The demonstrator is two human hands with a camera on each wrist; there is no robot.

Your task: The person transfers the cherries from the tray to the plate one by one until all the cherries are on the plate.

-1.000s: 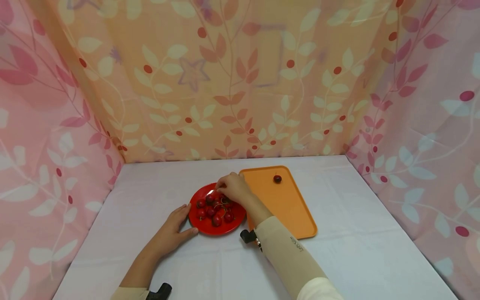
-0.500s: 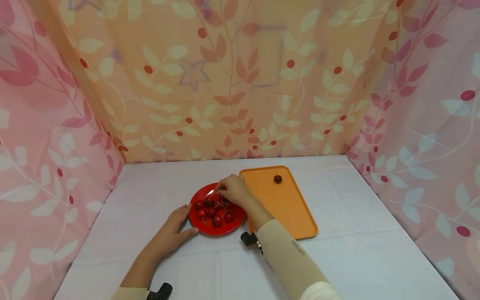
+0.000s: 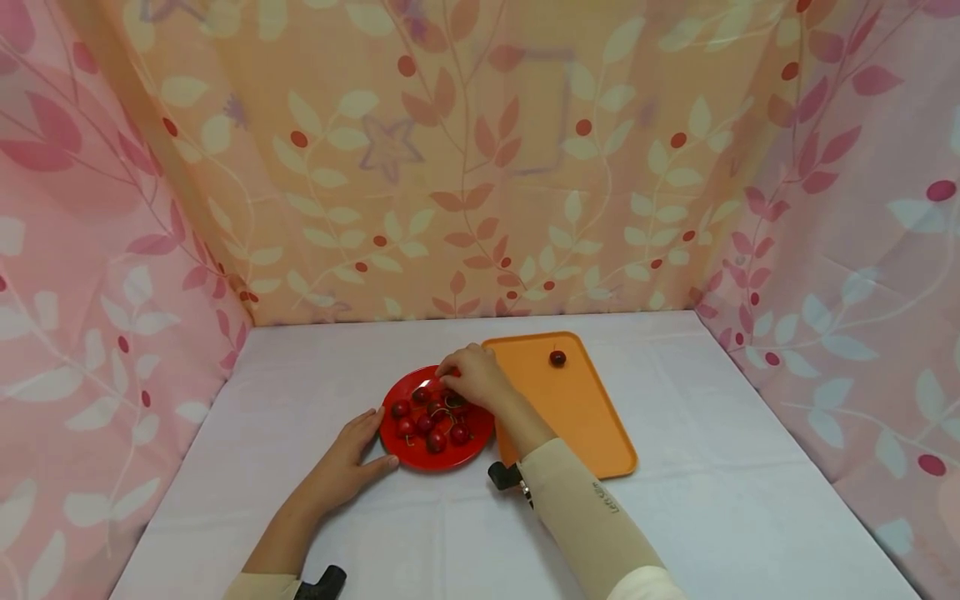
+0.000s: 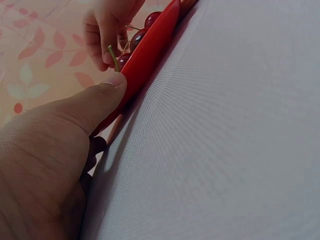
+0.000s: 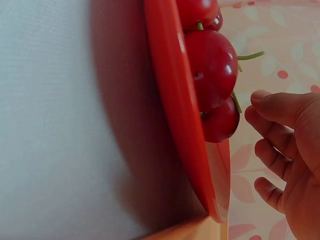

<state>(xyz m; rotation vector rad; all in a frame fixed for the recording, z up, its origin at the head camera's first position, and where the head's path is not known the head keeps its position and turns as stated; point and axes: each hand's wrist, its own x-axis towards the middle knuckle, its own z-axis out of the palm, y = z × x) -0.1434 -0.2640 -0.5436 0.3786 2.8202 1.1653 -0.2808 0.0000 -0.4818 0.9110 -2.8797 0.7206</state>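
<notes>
A round red plate (image 3: pixel 409 454) bears several dark red cherries (image 3: pixel 437 442) with green stems. My left hand (image 3: pixel 348 458) holds the plate's left edge, the thumb on the near rim and the fingers along the far left side. Over the plate's back right, my right hand (image 3: pixel 477 377) reaches down among the cherries. In the right wrist view the thumb and index fingertip come close together near a stem (image 5: pixel 236 102); whether they pinch a stem I cannot tell. One single cherry (image 3: pixel 557 358) lies at the back of the orange tray (image 3: pixel 570 417).
The orange tray lies close to the plate's right side, partly behind my right forearm. A white cloth (image 3: pixel 712 467) covers the table. Patterned curtains (image 3: pixel 480 167) enclose the back and both sides.
A cherry at the back of the pile has shifted slightly backward, toward the right fingertips. The right hand has moved only a little. My left hand stays on the plate's edge.
</notes>
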